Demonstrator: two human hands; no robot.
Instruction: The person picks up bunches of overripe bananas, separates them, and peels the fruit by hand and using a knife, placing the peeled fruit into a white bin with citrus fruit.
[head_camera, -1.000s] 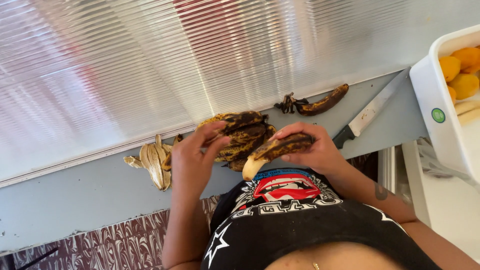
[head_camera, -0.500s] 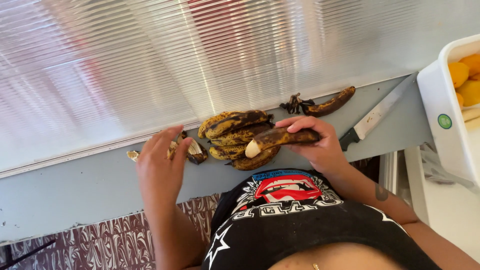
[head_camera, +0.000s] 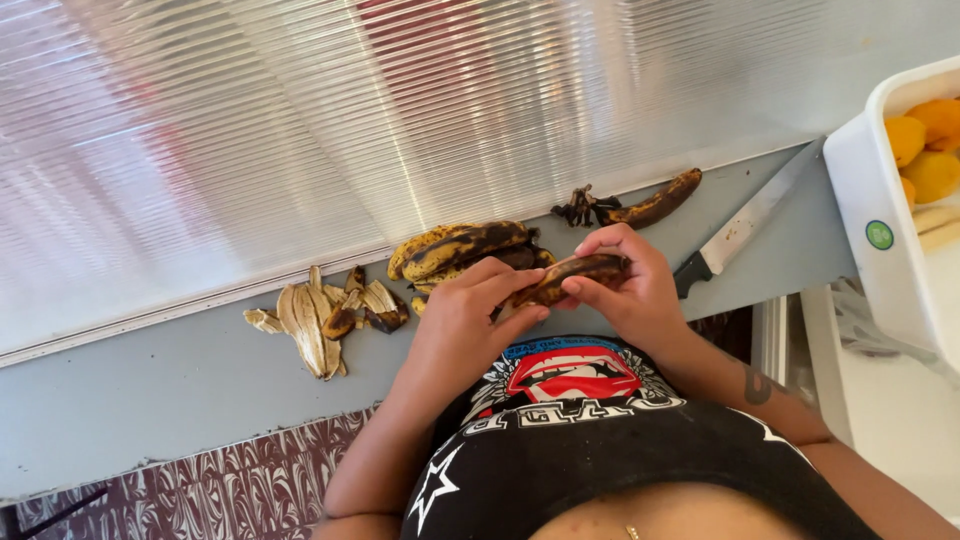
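1. The overripe banana (head_camera: 572, 277) I am working on is dark brown with yellow patches. It sits in the air in front of my chest, just off the near edge of the grey counter (head_camera: 150, 400).
2. Its long axis runs across my body, left to right, tilted so the right end sits a little higher and farther from me.
3. My right hand (head_camera: 630, 290) is wrapped around the right half: fingers curled over the top, thumb underneath, closed firmly on the fruit.
4. My left hand (head_camera: 470, 320) meets the lower left end, fingertips pinched on the peel at the tip. Both hands touch the banana, and the left is the one at the end where the peel would open.
5. Just beyond my hands lies a bunch of spotted bananas (head_camera: 460, 248) on the counter, close to my left knuckles.
6. Off to my left is a pile of empty peels (head_camera: 320, 315), splayed flat, well apart from my grip.
7. Farther right lie a single blackened banana (head_camera: 650, 208) with a dried stem and a knife (head_camera: 740, 232) with a dark handle, its blade pointing away to the right.
8. At the far right stands a white tub (head_camera: 860, 190) holding peeled yellow fruit.
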